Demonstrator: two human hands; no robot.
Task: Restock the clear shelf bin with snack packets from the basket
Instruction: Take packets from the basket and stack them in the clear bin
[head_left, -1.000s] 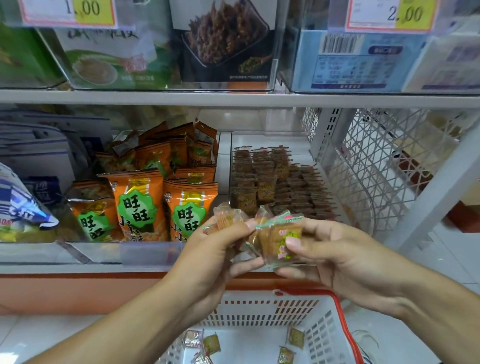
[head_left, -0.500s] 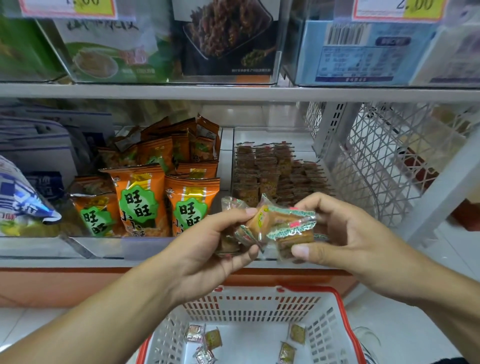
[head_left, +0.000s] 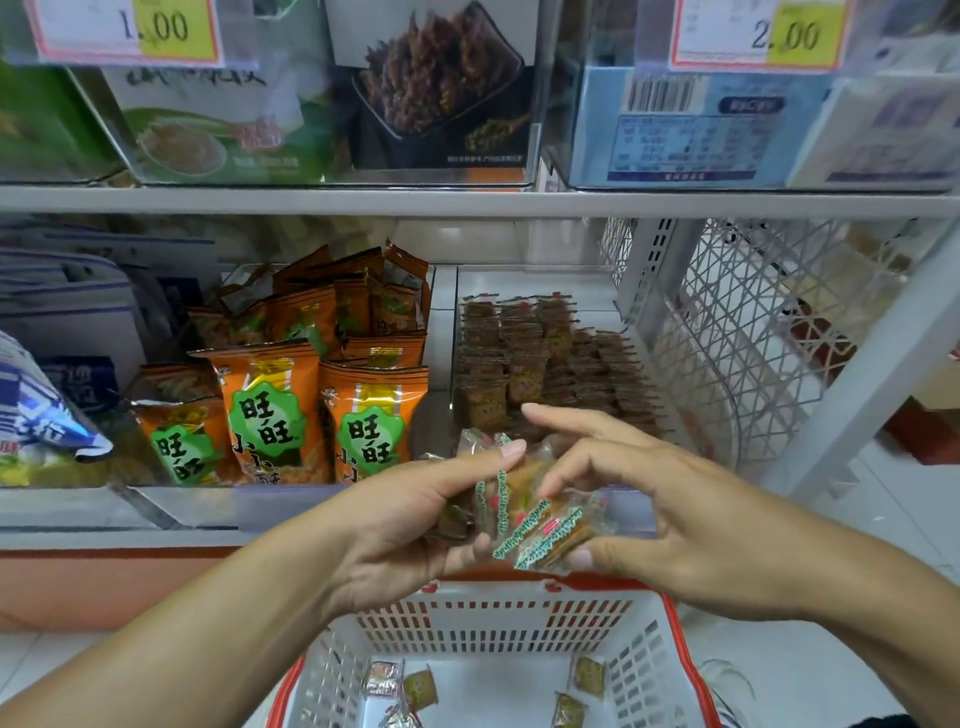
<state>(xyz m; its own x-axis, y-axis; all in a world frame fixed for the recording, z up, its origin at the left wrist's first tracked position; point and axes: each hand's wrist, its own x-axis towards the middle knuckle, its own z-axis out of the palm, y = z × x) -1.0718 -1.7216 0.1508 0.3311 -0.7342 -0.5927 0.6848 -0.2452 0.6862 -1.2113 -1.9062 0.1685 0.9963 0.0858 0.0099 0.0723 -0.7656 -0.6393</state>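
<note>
Several small clear-wrapped snack packets (head_left: 535, 514) with green-and-red crimped edges sit in a bunch between both hands, in front of the shelf edge. My left hand (head_left: 410, 514) grips the left part of the bunch, thumb on top. My right hand (head_left: 670, 514) pinches the right packets between thumb and fingers, its forefinger stretched toward the bin. Behind them, the clear shelf bin (head_left: 524, 291) holds neat rows of the same brown packets (head_left: 545, 358). Below, the white basket (head_left: 498, 618) with a red rim holds several loose packets (head_left: 415, 686).
Orange snack bags (head_left: 270, 410) fill the bin to the left. A white wire rack (head_left: 737, 332) and a slanted shelf post (head_left: 883, 364) stand on the right. The upper shelf carries boxed goods and price tags (head_left: 130, 26).
Both hands sank a little with the packets. My right hand has shifted its grip, the forefinger now lifted off the bunch and stretched out.
</note>
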